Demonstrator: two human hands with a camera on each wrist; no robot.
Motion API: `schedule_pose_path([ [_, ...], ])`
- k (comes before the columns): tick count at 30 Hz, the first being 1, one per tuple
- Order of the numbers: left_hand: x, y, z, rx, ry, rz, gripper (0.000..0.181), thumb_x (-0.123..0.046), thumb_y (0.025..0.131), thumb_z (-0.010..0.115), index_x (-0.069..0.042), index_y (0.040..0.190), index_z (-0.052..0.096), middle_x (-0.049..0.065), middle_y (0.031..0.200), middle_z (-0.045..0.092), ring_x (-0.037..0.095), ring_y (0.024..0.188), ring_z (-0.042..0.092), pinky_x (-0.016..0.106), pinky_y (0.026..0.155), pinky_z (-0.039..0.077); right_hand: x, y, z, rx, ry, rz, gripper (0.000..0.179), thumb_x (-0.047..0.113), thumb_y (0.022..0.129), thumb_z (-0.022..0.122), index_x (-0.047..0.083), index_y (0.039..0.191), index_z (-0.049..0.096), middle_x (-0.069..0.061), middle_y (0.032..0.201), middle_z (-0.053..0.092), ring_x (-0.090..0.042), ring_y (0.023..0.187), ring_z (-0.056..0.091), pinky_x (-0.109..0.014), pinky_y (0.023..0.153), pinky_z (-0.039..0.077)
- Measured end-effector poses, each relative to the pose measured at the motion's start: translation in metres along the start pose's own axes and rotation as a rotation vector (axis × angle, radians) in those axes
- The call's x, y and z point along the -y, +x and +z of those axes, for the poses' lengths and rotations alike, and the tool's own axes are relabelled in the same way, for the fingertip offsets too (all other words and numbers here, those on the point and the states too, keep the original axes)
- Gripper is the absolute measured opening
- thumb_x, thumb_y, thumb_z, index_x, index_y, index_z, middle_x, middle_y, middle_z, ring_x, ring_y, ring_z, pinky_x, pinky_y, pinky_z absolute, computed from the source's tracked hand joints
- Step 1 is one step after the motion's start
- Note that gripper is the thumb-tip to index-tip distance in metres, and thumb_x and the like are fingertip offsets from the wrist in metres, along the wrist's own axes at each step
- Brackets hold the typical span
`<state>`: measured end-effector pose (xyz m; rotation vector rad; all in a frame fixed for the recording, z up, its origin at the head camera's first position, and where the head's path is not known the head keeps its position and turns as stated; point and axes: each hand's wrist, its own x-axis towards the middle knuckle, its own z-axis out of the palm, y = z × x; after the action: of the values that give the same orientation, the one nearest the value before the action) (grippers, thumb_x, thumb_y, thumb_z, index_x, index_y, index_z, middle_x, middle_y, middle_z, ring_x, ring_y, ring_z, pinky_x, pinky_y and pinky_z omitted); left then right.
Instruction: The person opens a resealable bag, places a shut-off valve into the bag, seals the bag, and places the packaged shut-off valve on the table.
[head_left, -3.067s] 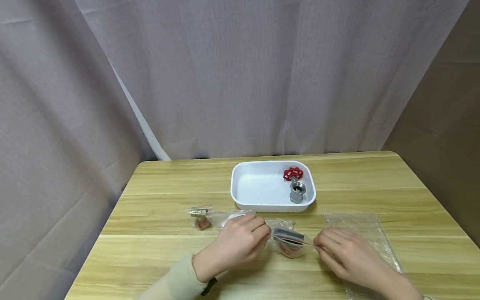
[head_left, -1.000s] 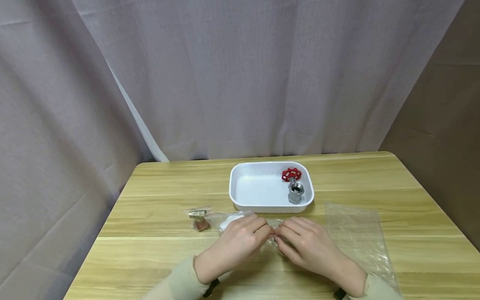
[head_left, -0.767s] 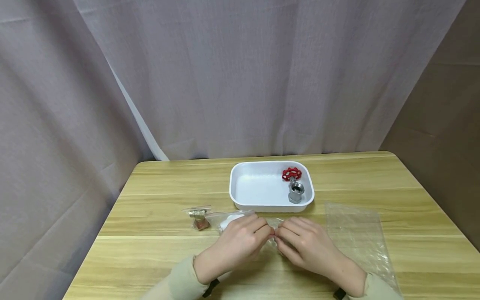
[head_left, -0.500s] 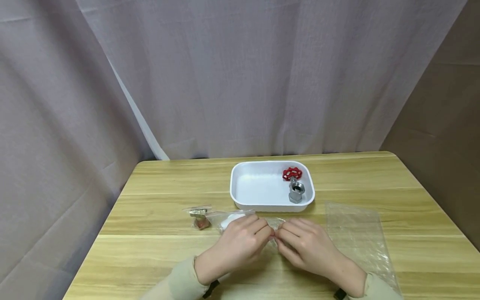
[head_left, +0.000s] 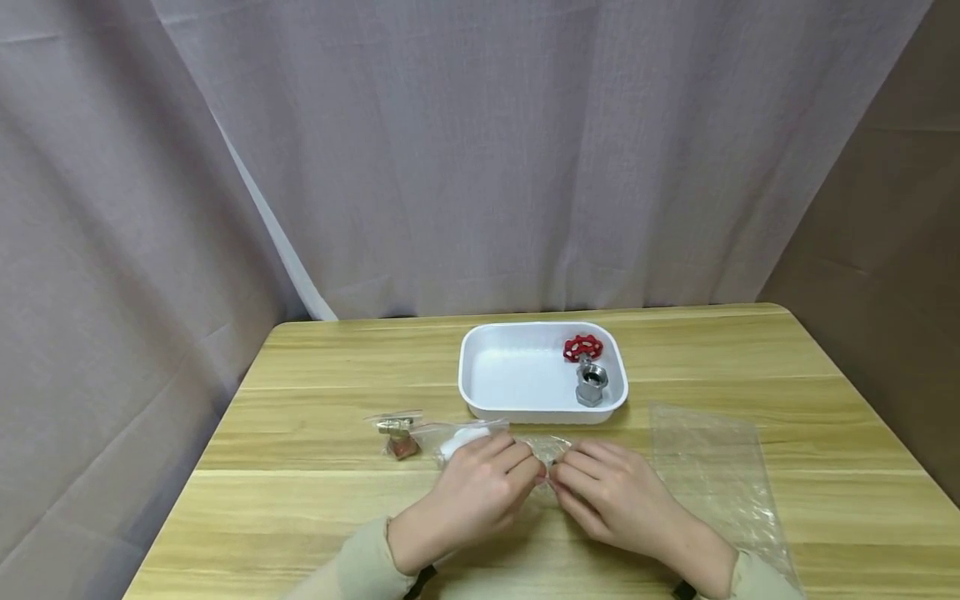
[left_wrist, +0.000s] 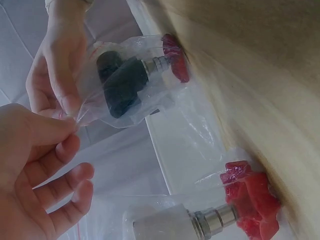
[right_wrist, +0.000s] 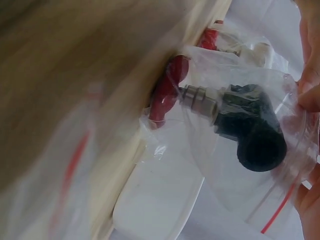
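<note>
My left hand [head_left: 483, 492] and my right hand [head_left: 615, 500] meet fingertip to fingertip in front of the white tray. Both pinch the top edge of a clear zip bag [head_left: 543, 450] with a red seal line. Inside that bag, in the right wrist view, is a black-bodied valve [right_wrist: 245, 110] with a metal stem and a red handwheel [right_wrist: 167, 92], which points down at the table. In the head view the hands cover most of it. Just left of it, a second bag holds a white-bodied valve [head_left: 461, 442], its red handwheel [left_wrist: 250, 200] visible in the left wrist view.
The white tray [head_left: 517, 415] stands behind the hands, with a bare silver valve [head_left: 592, 385] and its red handwheel at the right end. Farther left lies a bagged brass valve [head_left: 399, 433]. A flat clear plastic bag [head_left: 720, 458] lies on the wooden table to the right.
Since the earliest frame, my right hand has moved left along the bag's edge to meet the left. In the last half second the fingertips have parted slightly.
</note>
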<state>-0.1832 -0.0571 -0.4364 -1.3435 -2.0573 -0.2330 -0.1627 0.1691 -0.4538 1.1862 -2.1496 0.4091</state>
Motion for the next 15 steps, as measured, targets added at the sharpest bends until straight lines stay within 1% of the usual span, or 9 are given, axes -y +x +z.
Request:
schedule_pose_path([
  [5, 0.0010, -0.0011, 0.0000, -0.007, -0.006, -0.006, 0.022, -0.017, 0.099, 0.051, -0.017, 0.090, 0.071, -0.006, 0.089, 0.066, 0.010, 0.081, 0.060, 0.019, 0.070, 0.050, -0.0003, -0.0013, 0.0005, 0.010, -0.012, 0.007, 0.029, 0.028, 0.106, 0.043, 0.016, 0.095, 0.068, 0.007, 0.091, 0.066, -0.015, 0.088, 0.064, -0.032, 0.082, 0.055],
  [11, 0.0020, -0.0018, 0.0017, -0.009, -0.022, -0.028, 0.018, -0.019, 0.098, 0.055, -0.017, 0.090, 0.071, -0.007, 0.087, 0.066, 0.008, 0.078, 0.058, 0.017, 0.065, 0.048, -0.0017, -0.0036, 0.0016, 0.030, -0.018, 0.018, 0.030, 0.028, 0.107, 0.042, 0.015, 0.096, 0.067, 0.007, 0.092, 0.066, -0.016, 0.089, 0.065, -0.033, 0.083, 0.055],
  [15, 0.0021, -0.0022, 0.0026, -0.008, -0.029, -0.037, 0.016, -0.020, 0.098, 0.057, -0.018, 0.091, 0.071, -0.008, 0.088, 0.065, 0.008, 0.078, 0.058, 0.017, 0.064, 0.047, -0.0019, -0.0038, 0.0027, 0.020, -0.020, 0.014, 0.030, 0.028, 0.106, 0.042, 0.015, 0.096, 0.067, 0.007, 0.091, 0.066, -0.015, 0.088, 0.064, -0.033, 0.083, 0.054],
])
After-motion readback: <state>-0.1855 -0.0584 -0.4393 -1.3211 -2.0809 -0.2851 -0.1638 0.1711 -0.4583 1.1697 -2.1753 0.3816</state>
